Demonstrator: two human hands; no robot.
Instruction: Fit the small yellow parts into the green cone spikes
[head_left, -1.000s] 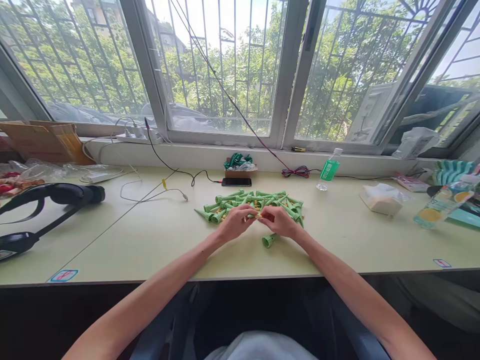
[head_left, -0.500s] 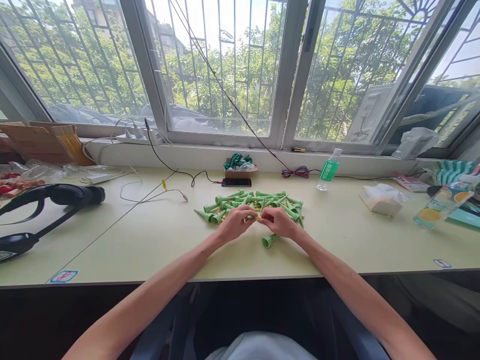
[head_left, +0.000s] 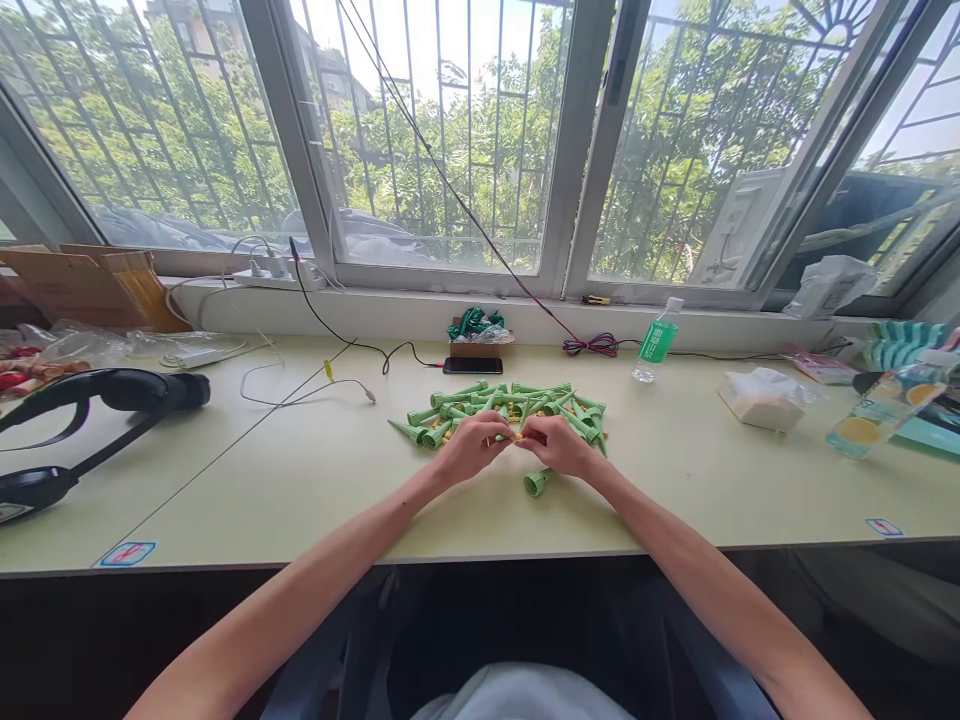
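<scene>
My left hand [head_left: 471, 448] and my right hand [head_left: 558, 444] meet at the near edge of a heap of green cone-shaped plastic pieces [head_left: 457, 404] on the pale table [head_left: 300, 480]. Both hands have curled fingers. Between the fingertips they pinch a small yellow part [head_left: 514, 435] together with a green piece. Small yellow parts lie among the green cones. One green cone [head_left: 538, 482] lies by itself under my right wrist, its wide mouth toward me.
A black phone [head_left: 472, 365] and a small box of green stuff [head_left: 480, 330] sit behind the heap. A black headset [head_left: 90, 400] lies at the left, cables [head_left: 315, 385] trail beside it. A water bottle [head_left: 657, 340], a tissue pack [head_left: 765, 398] and drink packs [head_left: 874, 415] stand at the right.
</scene>
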